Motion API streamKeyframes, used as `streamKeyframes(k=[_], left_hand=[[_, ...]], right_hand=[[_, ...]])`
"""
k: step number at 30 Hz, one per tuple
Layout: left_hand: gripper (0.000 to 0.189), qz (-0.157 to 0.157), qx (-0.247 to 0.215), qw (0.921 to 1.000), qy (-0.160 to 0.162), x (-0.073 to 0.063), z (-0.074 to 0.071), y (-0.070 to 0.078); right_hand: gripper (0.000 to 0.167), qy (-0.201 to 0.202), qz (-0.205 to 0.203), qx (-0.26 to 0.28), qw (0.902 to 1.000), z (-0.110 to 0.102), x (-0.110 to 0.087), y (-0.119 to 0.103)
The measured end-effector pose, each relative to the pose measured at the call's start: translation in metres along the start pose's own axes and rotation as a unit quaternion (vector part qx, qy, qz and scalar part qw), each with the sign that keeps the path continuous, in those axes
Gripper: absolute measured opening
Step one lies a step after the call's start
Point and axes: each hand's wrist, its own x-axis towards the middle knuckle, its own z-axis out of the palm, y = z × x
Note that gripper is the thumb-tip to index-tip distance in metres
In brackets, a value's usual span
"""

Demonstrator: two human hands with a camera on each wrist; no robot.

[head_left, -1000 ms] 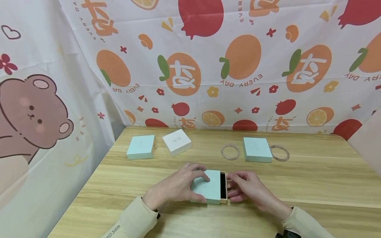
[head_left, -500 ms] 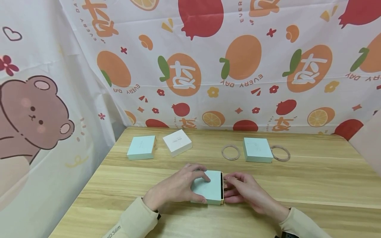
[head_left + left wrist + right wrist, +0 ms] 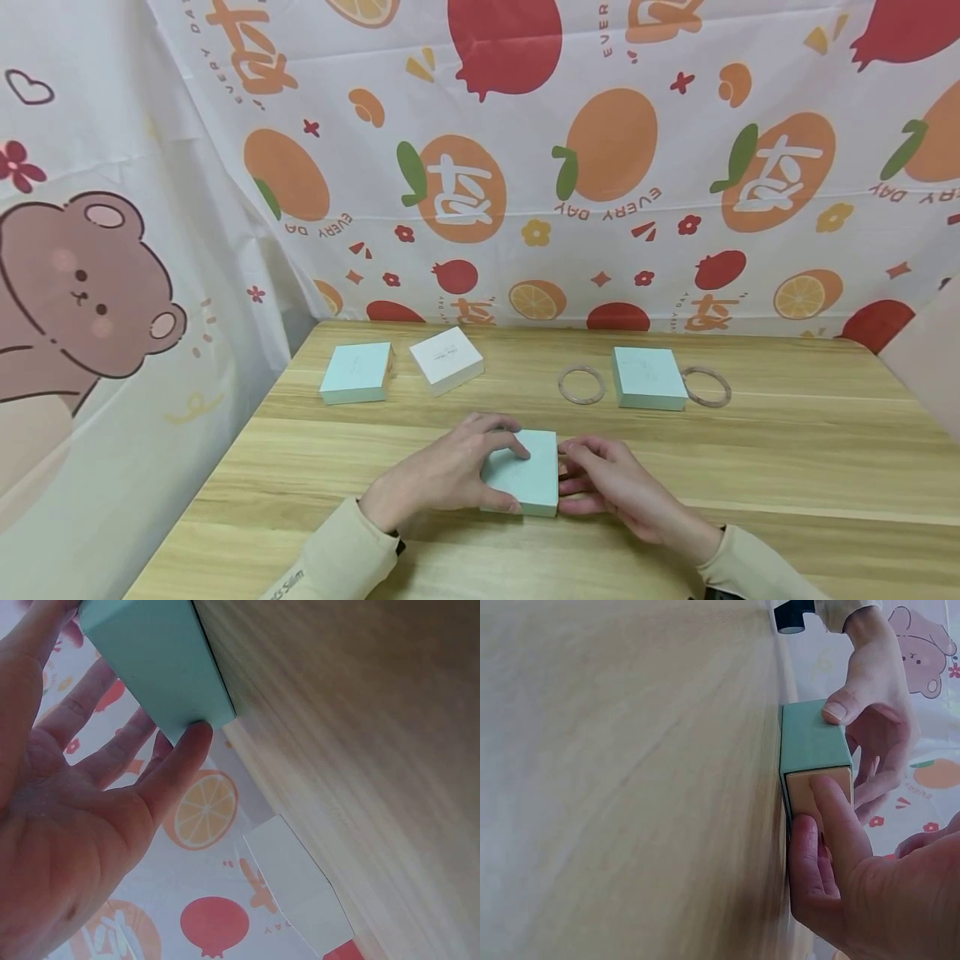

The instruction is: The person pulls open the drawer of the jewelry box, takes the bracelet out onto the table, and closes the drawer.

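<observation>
A pale mint drawer-style gift box (image 3: 538,473) lies flat on the wooden table, its sleeve covering the inner tray. My left hand (image 3: 453,465) grips the sleeve from the left, thumb on the near side, a finger bent onto the top, others at the far side. In the left wrist view the thumb presses the mint side wall (image 3: 161,671). At the box's right end is my right hand (image 3: 626,487), its fingers touching that end. The right wrist view has these fingers pressed on the tan tray end (image 3: 801,796), level with the sleeve opening.
Behind stand another mint box (image 3: 356,372) at left, a white box (image 3: 447,358), and a third mint box (image 3: 649,377) at right. Two pinkish bangles lie near it: the left bangle (image 3: 581,402) and the right bangle (image 3: 708,405). A fruit-print curtain (image 3: 525,250) hangs at the back edge.
The tray, which stuck out to the right with its black inside showing, has slid left into the sleeve. My right hand moved left with it; the left hand kept its hold.
</observation>
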Motion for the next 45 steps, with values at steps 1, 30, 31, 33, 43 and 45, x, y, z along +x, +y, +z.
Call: streamKeyframes(k=[1,30,31,33,43,45], left_hand=[[0.05,0.0,0.0,1.0,0.0,0.0,0.0,0.0],[0.05,-0.003,-0.002,1.0,-0.001,-0.001,-0.002,0.002],[0.05,-0.003,-0.003,1.0,-0.001,-0.001,-0.002,0.002],[0.05,-0.002,-0.004,1.0,-0.002,-0.001,-0.002,0.002],[0.05,0.001,-0.015,0.9999,0.0,0.01,-0.007,-0.006],[0.05,0.005,-0.016,0.9998,0.001,0.016,-0.008,-0.01]], right_hand=[[0.049,-0.001,0.0,-0.001,1.0,0.0,0.0,0.0],[0.053,0.003,-0.005,-0.028,0.9996,-0.001,-0.002,-0.006],[0.053,0.009,-0.007,-0.034,0.9994,-0.002,-0.002,-0.007],[0.053,0.021,-0.013,-0.052,0.9984,-0.005,-0.004,-0.009],[0.049,0.058,-0.031,-0.121,0.9905,-0.024,-0.014,-0.011],[0.049,0.056,-0.032,-0.123,0.9903,-0.027,-0.015,-0.01]])
